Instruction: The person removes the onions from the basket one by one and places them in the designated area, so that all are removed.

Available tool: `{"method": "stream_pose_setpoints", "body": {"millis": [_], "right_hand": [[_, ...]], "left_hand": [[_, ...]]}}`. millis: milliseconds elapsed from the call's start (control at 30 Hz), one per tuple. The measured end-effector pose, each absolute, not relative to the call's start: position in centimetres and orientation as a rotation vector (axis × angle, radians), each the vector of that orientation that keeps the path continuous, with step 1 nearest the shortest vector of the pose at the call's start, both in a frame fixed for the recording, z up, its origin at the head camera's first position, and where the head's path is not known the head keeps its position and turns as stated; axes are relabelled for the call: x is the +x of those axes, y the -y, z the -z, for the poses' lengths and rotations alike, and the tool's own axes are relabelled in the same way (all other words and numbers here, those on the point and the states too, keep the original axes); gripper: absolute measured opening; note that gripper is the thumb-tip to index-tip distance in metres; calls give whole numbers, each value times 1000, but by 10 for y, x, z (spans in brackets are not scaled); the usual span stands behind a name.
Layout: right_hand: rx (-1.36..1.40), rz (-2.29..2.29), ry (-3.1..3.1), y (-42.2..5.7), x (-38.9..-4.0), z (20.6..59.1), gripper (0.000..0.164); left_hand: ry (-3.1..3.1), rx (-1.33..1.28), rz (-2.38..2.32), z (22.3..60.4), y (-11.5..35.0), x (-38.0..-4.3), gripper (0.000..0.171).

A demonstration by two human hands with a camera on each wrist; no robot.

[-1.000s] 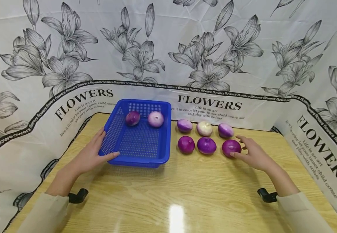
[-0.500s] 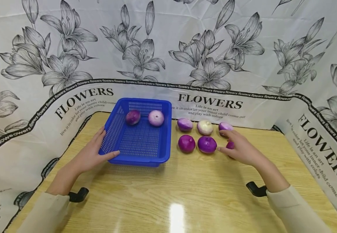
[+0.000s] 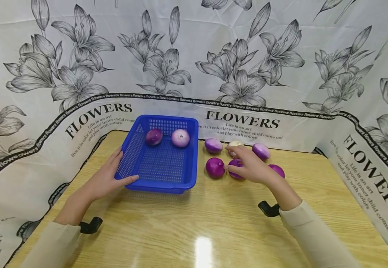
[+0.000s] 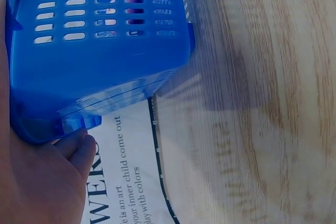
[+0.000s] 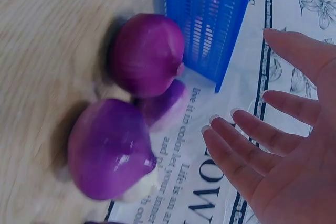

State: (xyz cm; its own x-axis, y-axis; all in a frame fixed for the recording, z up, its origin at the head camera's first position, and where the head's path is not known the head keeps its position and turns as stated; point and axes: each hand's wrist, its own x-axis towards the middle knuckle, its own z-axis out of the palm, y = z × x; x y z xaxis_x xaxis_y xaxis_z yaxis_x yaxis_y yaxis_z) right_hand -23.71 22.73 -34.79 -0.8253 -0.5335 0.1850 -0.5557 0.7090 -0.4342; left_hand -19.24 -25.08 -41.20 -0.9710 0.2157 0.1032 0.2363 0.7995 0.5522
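My left hand (image 3: 105,180) holds the near-left corner of a blue perforated plastic basket (image 3: 190,178), its thumb over the rim and its fingers along the outside. Two onions lie inside, one dark purple (image 3: 154,137) and one paler (image 3: 180,138). To the right of the basket, my right hand (image 3: 252,165) reaches over the onions with fingers spread, holding nothing. Below it, a purple onion (image 3: 235,162) is partly hidden. A magenta onion (image 5: 147,53) sits close by in the right wrist view, short of the fingertips.
Behind the front onions are a pale purple onion (image 3: 213,146), a whitish onion (image 3: 235,143) and another purple onion (image 3: 261,151). A magenta onion (image 3: 277,170) lies behind my right forearm. Flower-printed cloth (image 3: 167,85) walls the wooden table (image 3: 167,223).
My right hand has moved left from the rightmost front onion, passing over it, to above the middle front onion. The left hand stays at the basket, and the onions keep their places.
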Motion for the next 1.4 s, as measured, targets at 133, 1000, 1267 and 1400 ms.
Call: {"method": "stream_pose_setpoints", "body": {"millis": [133, 1000, 1267, 1400], "right_hand": [[965, -738, 2840, -209, -246, 349, 66], [1078, -747, 2732, -96, -319, 352, 55], [1074, -572, 2834, -71, -342, 364, 69], [1048, -432, 2893, -64, -352, 370, 81]], "left_hand": [[2950, -368, 913, 412, 251, -192, 116], [2952, -365, 923, 409, 253, -190, 115], [2945, -368, 922, 409, 254, -191, 114], [2934, -385, 934, 412, 252, -193, 115]]}}
